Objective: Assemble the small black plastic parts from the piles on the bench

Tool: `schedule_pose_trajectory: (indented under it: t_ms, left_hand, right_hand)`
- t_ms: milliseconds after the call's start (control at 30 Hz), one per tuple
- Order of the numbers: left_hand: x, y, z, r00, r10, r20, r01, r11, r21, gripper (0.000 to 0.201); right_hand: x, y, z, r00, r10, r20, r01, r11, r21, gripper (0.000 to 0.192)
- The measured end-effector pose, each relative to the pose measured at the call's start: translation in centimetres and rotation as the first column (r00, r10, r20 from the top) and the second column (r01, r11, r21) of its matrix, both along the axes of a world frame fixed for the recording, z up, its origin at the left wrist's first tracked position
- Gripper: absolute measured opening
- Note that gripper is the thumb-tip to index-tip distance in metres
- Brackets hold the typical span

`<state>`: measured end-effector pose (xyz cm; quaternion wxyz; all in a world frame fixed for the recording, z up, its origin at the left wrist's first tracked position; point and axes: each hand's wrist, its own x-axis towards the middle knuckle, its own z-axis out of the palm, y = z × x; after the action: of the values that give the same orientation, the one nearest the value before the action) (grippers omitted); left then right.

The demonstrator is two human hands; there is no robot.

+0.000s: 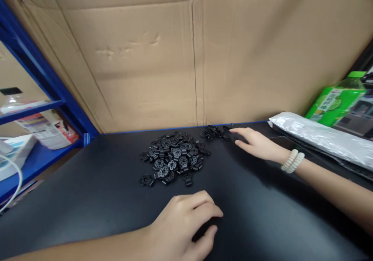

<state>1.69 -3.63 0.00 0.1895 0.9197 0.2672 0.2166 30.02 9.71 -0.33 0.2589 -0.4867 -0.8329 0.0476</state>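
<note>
Probably light, stiff parts [176,152], best pinched by their rims
Right hand [256,143] open beside the small pile [214,132]; left hand [185,222] loosely curled, thumb and fingertips apart.

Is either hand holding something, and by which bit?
No hold shows: the left hand looks empty, and the right hand is beside the small heap of black, plastic-looking pieces.

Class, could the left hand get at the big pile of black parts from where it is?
Probably yes: the left hand is just on the near side of the big pile of black parts, and only tabletop shows between them.
</note>
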Motion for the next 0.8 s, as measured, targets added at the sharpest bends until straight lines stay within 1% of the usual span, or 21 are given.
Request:
schedule_pose_trajectory:
  t_ms: [67, 133, 233, 333, 433, 533, 600, 667, 733, 800]
  left_hand:
    - [-0.1, 0.1, 0.1, 1.0, -0.002, -0.006, 0.002, 1.0, -0.003, 0.028]
    - [-0.1, 0.1, 0.1, 1.0, 0.001, -0.016, -0.001, 1.0, -0.002, 0.028]
    - [-0.1, -0.1, 0.0, 1.0, 0.005, -0.018, -0.005, 1.0, -0.008, 0.028]
    - [-0.1, -0.2, 0.1, 1.0, 0.005, -0.011, -0.005, 1.0, -0.03, 0.028]
    - [-0.1, -0.2, 0.2, 1.0, 0.013, 0.022, -0.012, 0.997, -0.079, 0.028]
    - [-0.1, 0.0, 0.2, 0.995, 0.065, 0.078, -0.054, 0.988, -0.143, 0.027]
    - [-0.1, 0.1, 0.2, 0.988, 0.11, 0.106, -0.088, 0.978, -0.188, 0.027]
    - [0.0, 0.2, 0.1, 0.981, 0.144, 0.129, -0.11, 0.965, -0.24, 0.027]
    - [0.0, 0.3, 0.0, 0.97, 0.184, 0.159, -0.133, 0.949, -0.286, 0.027]
    - [0.1, 0.4, -0.1, 0.951, 0.238, 0.198, -0.166, 0.931, -0.324, 0.027]
  right_hand:
    - [-0.1, 0.3, -1.1, 0.997, 0.048, 0.058, -0.047, 0.999, -0.02, 0.042]
    - [-0.3, 0.2, -1.5, 0.993, 0.075, 0.096, -0.072, 0.997, -0.031, 0.041]
    - [-0.8, -0.3, -1.1, 0.989, 0.093, 0.111, -0.089, 0.995, -0.038, 0.031]
    - [-1.4, -1.0, -0.1, 0.989, 0.118, 0.084, -0.113, 0.992, -0.061, 0.014]
    - [-2.1, -1.9, 0.6, 0.988, 0.152, 0.021, -0.149, 0.983, -0.104, 0.002]
    - [-2.9, -2.6, 0.9, 0.982, 0.172, -0.08, -0.183, 0.969, -0.164, 0.009]
    - [-3.3, -2.9, 0.8, 0.97, 0.18, -0.164, -0.212, 0.955, -0.209, 0.008]
    - [-3.7, -3.2, 0.9, 0.95, 0.189, -0.25, -0.25, 0.938, -0.241, 0.006]
    - [-4.0, -3.5, 1.1, 0.927, 0.198, -0.32, -0.285, 0.924, -0.255, 0.01]
    - [-4.5, -4.1, 1.5, 0.889, 0.214, -0.404, -0.342, 0.899, -0.275, 0.016]
